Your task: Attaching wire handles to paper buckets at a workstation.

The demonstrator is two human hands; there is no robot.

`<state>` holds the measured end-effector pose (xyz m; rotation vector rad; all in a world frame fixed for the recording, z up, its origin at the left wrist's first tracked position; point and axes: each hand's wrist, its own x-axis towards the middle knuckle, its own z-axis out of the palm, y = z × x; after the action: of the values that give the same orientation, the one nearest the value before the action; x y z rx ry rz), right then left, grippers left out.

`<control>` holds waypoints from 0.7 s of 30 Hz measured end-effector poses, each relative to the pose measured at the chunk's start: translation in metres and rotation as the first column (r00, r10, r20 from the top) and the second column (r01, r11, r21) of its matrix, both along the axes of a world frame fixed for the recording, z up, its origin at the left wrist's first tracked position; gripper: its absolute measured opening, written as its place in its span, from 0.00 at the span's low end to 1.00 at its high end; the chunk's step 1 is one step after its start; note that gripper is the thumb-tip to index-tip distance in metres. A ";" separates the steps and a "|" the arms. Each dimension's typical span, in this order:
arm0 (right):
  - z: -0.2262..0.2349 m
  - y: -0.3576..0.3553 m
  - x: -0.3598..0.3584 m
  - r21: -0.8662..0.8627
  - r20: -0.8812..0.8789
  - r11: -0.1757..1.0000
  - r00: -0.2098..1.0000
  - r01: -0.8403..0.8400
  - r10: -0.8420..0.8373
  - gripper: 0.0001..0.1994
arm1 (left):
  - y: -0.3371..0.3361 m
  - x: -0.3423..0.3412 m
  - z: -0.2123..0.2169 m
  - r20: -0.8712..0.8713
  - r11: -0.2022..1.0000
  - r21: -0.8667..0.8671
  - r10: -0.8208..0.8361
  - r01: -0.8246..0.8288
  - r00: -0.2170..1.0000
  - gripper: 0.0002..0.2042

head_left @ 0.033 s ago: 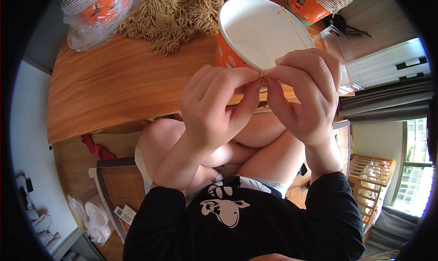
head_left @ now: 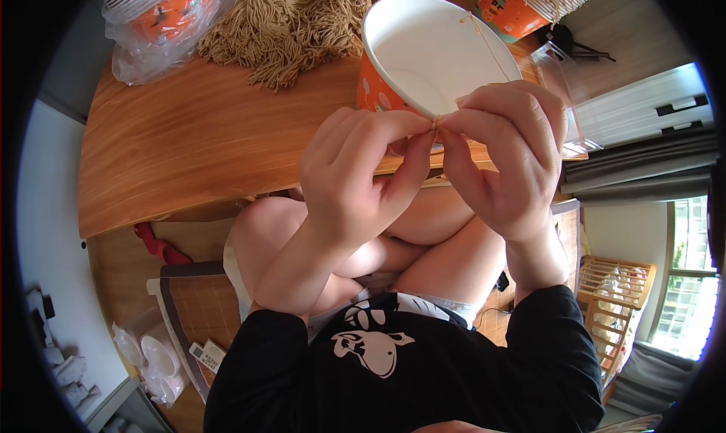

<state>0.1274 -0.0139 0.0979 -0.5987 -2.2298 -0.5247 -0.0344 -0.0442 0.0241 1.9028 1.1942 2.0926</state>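
Note:
A large paper bucket [head_left: 378,91], orange outside and white inside, stands on the table near its front edge with its mouth tilted toward me. A thin tan string [head_left: 484,41] with a knot at its upper end runs from the bucket's far right rim down behind my right hand. At the near rim, thumb and forefinger of my left hand [head_left: 352,172] pinch a short bit of this tan string. My right hand [head_left: 510,161] pinches it too, its fingertips meeting those of the left. A small knot or loop shows between them; its details are mostly hidden.
On the wooden table [head_left: 189,138], a heap of tan strings [head_left: 291,28] lies left of the bucket. Nested orange buckets in clear plastic [head_left: 170,21] stand farther left, another stack [head_left: 522,9] at the back right. A clear acrylic holder [head_left: 563,93] sits by the right edge.

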 end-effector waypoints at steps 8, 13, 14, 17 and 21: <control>-0.002 0.000 0.000 -0.019 -0.007 1.000 1.000 0.018 -0.018 0.11 | -0.002 -0.001 0.001 0.228 0.946 -0.168 -0.238 0.279 0.944 0.07; -0.002 0.001 0.001 -0.024 -0.021 0.999 0.999 0.033 -0.034 0.10 | -0.004 -0.003 0.001 0.430 0.836 -0.245 -0.361 0.492 0.827 0.04; -0.001 0.000 0.000 -0.033 -0.023 0.999 0.999 0.035 -0.036 0.10 | -0.004 -0.003 0.000 0.430 0.835 -0.245 -0.361 0.492 0.827 0.04; -0.001 0.000 0.001 -0.059 -0.033 0.997 0.999 0.041 -0.043 0.09 | -0.002 -0.003 -0.002 0.409 0.846 -0.233 -0.362 0.479 0.838 0.05; 0.000 0.000 0.000 -0.110 -0.031 0.993 0.998 0.046 -0.050 0.08 | -0.001 -0.004 -0.001 0.398 0.852 -0.219 -0.367 0.475 0.841 0.05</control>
<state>0.1279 -0.0142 0.0977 -0.7141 -2.2278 -0.4157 -0.0380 -0.0457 0.0232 1.4219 0.8561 1.7711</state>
